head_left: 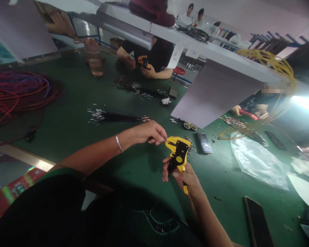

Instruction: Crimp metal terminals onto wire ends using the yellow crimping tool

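Note:
My right hand (181, 175) is wrapped round the handles of a yellow and black wire stripper (179, 151), its jaws turned up and to the left. At the mouth of those jaws my left hand (154, 133) pinches with thumb and finger. Whatever lies between these fingertips is too small to make out. Just beyond the left hand, a bundle of black wires (118, 117) with bright ends lies on the green table (74, 103). Small metal bits (191, 145) are scattered behind the stripper's head.
Coiled red and blue wire (18, 99) fills the left side. To the right lie a plastic bag (257, 161), a dark phone (257, 221) and tape rolls (190, 126). A white panel (213, 92) stands behind them. Across the table a co-worker's hand (149, 72) holds another stripper (143, 61).

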